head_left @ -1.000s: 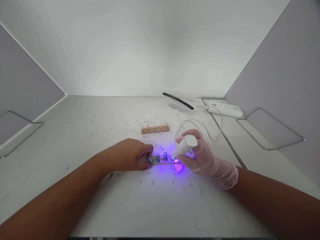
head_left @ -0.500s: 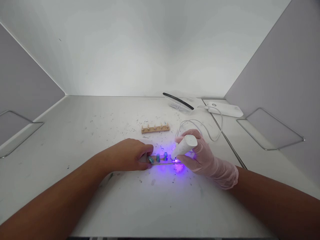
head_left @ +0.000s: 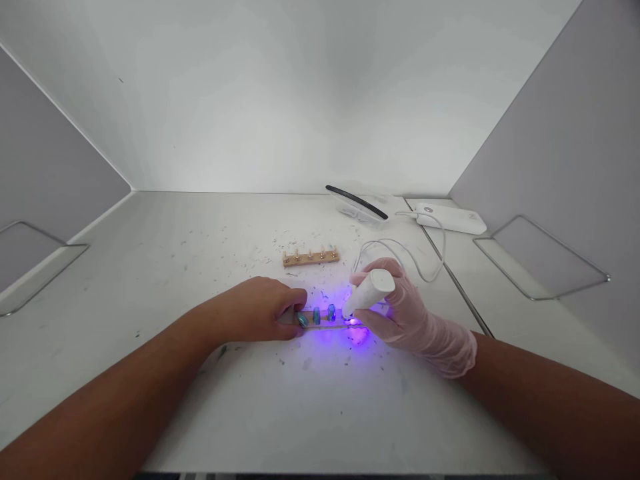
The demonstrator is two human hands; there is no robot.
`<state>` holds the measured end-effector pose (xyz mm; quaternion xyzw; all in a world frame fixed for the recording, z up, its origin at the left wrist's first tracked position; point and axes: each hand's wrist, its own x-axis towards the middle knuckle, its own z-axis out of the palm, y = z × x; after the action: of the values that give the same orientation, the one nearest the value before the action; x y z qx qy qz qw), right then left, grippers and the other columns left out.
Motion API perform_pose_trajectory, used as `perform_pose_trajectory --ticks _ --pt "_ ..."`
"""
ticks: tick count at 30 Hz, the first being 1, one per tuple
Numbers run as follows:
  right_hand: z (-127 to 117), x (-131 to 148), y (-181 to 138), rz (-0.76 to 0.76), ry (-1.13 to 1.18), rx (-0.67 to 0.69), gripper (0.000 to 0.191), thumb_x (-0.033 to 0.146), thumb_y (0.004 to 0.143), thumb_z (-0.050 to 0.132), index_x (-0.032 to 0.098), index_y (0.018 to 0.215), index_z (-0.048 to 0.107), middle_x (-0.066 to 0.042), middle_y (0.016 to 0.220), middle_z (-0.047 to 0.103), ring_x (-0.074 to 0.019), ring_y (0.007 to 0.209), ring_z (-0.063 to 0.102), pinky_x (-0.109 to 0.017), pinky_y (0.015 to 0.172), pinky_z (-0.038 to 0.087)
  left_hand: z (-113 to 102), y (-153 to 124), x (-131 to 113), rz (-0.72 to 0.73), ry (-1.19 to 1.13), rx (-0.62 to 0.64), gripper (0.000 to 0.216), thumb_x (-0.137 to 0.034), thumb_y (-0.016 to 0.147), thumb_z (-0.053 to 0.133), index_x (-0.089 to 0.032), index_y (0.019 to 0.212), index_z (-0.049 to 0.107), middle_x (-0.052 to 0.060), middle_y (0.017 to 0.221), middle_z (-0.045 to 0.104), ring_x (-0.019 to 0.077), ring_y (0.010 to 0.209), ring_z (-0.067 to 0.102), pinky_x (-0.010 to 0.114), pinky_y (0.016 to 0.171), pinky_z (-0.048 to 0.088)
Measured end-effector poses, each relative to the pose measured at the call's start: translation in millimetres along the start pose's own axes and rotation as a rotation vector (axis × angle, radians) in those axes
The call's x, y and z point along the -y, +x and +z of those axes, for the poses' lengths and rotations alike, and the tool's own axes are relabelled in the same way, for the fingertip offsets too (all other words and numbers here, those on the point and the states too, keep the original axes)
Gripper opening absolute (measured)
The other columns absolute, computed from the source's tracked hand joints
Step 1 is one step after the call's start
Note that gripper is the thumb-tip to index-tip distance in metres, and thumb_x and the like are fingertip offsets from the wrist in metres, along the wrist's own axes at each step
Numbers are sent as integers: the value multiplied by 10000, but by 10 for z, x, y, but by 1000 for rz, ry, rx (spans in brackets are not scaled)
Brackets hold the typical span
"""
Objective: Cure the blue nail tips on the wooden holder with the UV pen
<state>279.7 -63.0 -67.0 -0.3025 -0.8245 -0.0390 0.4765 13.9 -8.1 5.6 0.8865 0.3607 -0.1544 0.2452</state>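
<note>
My left hand (head_left: 260, 309), ungloved, pinches the left end of a wooden nail-tip stand (head_left: 324, 321) between thumb and fingers. Along that stand sit shiny blue-green false nails (head_left: 317, 316), and its right end is partly hidden by my other hand. In a pink glove, my right hand (head_left: 397, 310) grips a white handheld UV lamp (head_left: 371, 291), tilted with its lit end down over the right part of the stand. Violet light spreads over the stand and the tabletop around it. The nail under the lamp is hidden.
Behind my hands lies a second wooden stand (head_left: 311, 258) with several small pegs. Farther back are a black-edged clear item (head_left: 357, 203) and a white device (head_left: 450, 219) with a white cable (head_left: 443, 250). Wire frames stand at both side walls. Dark specks dot the white table (head_left: 240, 413).
</note>
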Motion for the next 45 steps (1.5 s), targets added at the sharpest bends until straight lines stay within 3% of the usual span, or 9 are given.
perform_pose_trajectory --ticks 18,45 --pt "-2 37 59 -45 -20 -47 443 144 886 625 315 1273 493 25 794 587 -234 824 585 -422 759 511 -6 -12 -9 -6 7 1 205 -417 857 614 -243 800 524 -25 733 622 161 646 511 321 602 325" --pt "-10 21 37 -29 7 -29 419 161 884 645 313 1255 523 17 843 618 -232 846 587 -426 778 491 11 13 10 -4 25 -4 204 -425 861 612 -246 805 533 -36 730 625 154 645 513 322 601 333"
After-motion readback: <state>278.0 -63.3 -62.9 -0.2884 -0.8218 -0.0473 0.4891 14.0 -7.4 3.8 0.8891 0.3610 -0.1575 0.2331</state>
